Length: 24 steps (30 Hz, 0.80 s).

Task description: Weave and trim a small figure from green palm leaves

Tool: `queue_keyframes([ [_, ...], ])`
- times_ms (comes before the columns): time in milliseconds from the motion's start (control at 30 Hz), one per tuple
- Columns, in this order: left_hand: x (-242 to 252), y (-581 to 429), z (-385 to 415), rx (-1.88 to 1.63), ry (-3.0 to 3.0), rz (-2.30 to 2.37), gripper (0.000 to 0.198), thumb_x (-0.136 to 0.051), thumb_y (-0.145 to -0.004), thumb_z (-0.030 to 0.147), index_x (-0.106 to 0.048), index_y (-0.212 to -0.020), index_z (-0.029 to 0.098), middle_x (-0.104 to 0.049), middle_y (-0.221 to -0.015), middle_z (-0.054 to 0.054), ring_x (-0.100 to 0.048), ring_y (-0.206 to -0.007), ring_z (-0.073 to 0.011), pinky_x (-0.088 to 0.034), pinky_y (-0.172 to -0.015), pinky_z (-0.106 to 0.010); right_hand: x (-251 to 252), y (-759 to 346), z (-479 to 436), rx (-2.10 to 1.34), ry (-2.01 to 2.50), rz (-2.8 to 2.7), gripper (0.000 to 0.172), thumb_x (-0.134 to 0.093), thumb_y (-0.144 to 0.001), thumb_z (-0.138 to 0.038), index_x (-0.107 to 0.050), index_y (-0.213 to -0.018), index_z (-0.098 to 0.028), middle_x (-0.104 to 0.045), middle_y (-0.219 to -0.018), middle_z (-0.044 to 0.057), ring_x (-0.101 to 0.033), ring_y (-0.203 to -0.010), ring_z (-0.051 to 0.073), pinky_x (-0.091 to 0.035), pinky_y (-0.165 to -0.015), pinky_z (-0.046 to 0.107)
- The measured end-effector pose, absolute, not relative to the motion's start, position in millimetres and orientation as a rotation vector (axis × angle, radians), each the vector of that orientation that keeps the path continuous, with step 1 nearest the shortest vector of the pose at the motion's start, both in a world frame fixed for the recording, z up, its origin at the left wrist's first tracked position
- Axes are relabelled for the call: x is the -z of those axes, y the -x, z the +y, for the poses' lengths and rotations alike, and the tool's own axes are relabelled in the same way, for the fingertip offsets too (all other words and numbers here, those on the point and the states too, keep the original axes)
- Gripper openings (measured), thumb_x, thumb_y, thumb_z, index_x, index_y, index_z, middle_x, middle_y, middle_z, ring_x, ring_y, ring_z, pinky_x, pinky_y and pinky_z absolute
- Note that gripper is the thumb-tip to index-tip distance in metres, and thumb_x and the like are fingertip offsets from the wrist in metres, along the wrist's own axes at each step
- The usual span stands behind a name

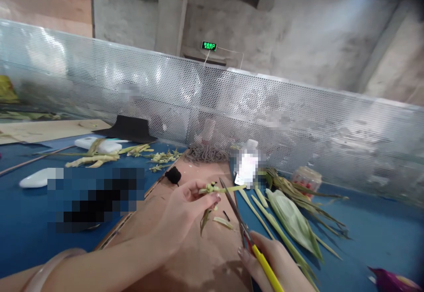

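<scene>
My left hand (190, 203) pinches a small knotted piece of pale green corn husk (212, 189) between thumb and fingers. A narrow husk strip sticks out from the knot to the right, and a dry tail hangs below. In my right hand (276, 261) is a pair of scissors (236, 212) with yellow on the handle. Its blades point up and away, their tips close to the protruding strip; whether they touch it I cannot tell. Under my hands lies a brown board (205, 256) with a small husk scrap (223, 222) on it.
Right of the board lie a broad green husk leaf (293, 221), dried husks (298, 195), a bottle (248, 164) and a clear jar (306, 179). A grey cord heap (207, 153) and a black clump (172, 175) sit farther back. A perforated metal screen (159, 80) stands behind.
</scene>
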<state>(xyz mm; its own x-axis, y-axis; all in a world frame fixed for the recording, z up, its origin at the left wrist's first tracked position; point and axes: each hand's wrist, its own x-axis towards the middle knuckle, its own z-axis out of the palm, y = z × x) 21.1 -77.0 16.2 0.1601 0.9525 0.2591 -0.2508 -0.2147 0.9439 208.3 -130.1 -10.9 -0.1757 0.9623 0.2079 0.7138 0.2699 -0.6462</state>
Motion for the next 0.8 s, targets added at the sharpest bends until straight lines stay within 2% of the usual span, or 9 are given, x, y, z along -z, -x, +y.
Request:
queue_keyframes([
  [100,-18,-21,-77,-1.354,-1.313,0.783,0.014,-0.069,-0.07,0.029,-0.06,-0.072,0.017,-0.061,-0.069,0.0,-0.055,-0.067,-0.0106,-0.044,-0.062,-0.02,8,-209,-130,-0.63,1.502,-1.962,0.041,-0.043,-0.08,-0.056,-0.047,-0.065,-0.018,-0.048,-0.058,-0.001,-0.04,-0.054,0.012,-0.03,-0.05,0.022],
  [300,-19,-21,-75,-1.39,-1.304,0.791,0.016,-0.07,-0.069,0.028,-0.061,-0.074,0.017,-0.063,-0.073,-0.001,-0.056,-0.068,-0.0105,-0.048,-0.064,-0.021,4,-205,-129,-0.676,1.508,-1.956,0.045,-0.04,-0.081,-0.057,-0.044,-0.061,-0.018,-0.036,-0.054,-0.003,-0.032,-0.052,0.01,-0.025,-0.049,0.023],
  [500,-18,-21,-74,-1.426,-1.287,0.778,0.019,-0.072,-0.068,0.03,-0.062,-0.076,0.017,-0.063,-0.073,-0.001,-0.056,-0.067,-0.0105,-0.049,-0.064,-0.022,1,-206,-130,-0.679,1.513,-1.976,0.044,-0.043,-0.08,-0.056,-0.043,-0.058,-0.018,-0.034,-0.053,-0.004,-0.029,-0.051,0.009,-0.026,-0.048,0.022],
  [667,-17,-20,-70,-1.462,-1.301,0.763,0.019,-0.071,-0.068,0.031,-0.062,-0.077,0.018,-0.063,-0.077,-0.001,-0.057,-0.072,-0.0115,-0.049,-0.065,-0.022,1,-204,-131,-0.692,1.501,-1.987,0.044,-0.041,-0.081,-0.056,-0.048,-0.06,-0.017,-0.039,-0.052,-0.003,-0.034,-0.05,0.01,-0.028,-0.049,0.022],
  [800,-16,-21,-69,-1.468,-1.295,0.783,0.018,-0.072,-0.067,0.031,-0.062,-0.074,0.017,-0.062,-0.074,-0.001,-0.056,-0.067,-0.0108,-0.048,-0.061,-0.021,-4,-201,-136,-0.714,1.547,-1.914,0.05,-0.037,-0.08,-0.06,-0.057,-0.065,-0.016,-0.051,-0.056,0.0,-0.042,-0.051,0.011,-0.033,-0.05,0.021],
])
